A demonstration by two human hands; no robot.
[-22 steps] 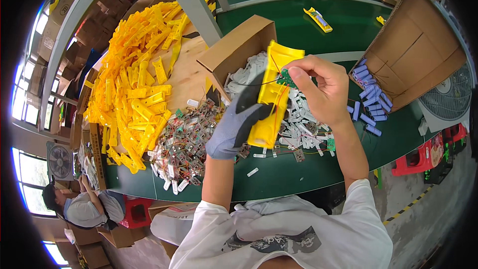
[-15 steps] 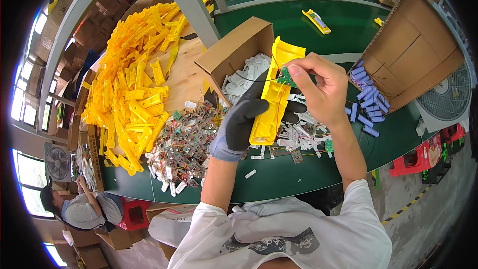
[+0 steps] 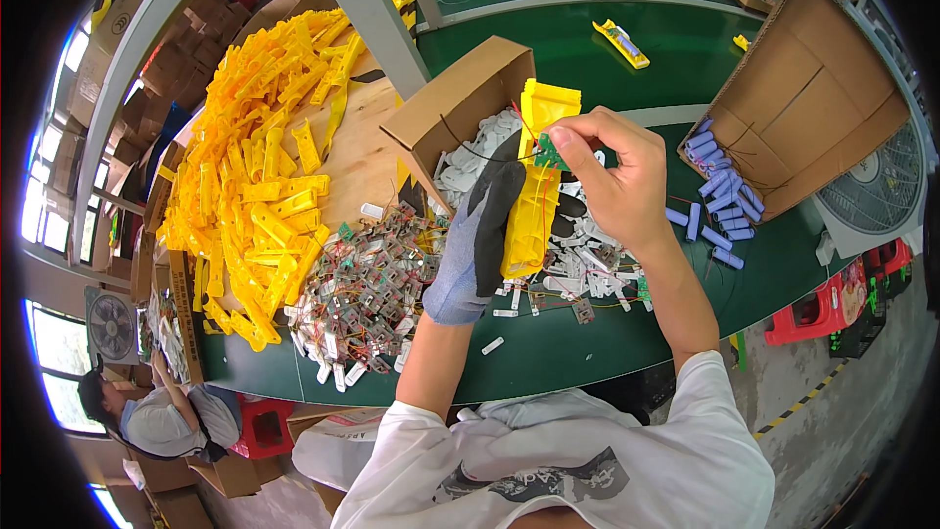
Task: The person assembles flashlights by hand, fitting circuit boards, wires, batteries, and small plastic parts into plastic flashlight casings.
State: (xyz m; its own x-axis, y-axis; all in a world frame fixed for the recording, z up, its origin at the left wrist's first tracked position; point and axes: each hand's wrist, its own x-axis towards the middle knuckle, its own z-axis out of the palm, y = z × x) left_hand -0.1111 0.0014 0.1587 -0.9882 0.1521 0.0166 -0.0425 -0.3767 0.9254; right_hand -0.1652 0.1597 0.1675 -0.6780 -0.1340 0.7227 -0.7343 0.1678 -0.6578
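A long yellow plastic housing (image 3: 531,225) is gripped upright in my left hand (image 3: 480,220), which wears a grey and black glove. Between the bare thumb and fingers of my right hand (image 3: 617,171) is a small green circuit board (image 3: 550,151), held over the upper part of the housing. Red and black wires trail from the board. Below and left of my gloved hand lies a heap of small wired circuit boards (image 3: 362,279). White plastic strips (image 3: 597,269) with more wired parts lie behind and under the housing.
A pile of yellow housings (image 3: 259,176) covers the wooden board at left. A cardboard box of white pieces (image 3: 475,152) stands ahead. Purple cylindrical cells (image 3: 725,191) spill from a tipped box (image 3: 813,98) at right. A filled yellow housing (image 3: 621,44) lies beyond; a co-worker (image 3: 166,411) sits lower left.
The housing has turned more upright and shifted slightly left. My left hand has rotated with it, showing more of its back. The right hand has moved slightly left with the board.
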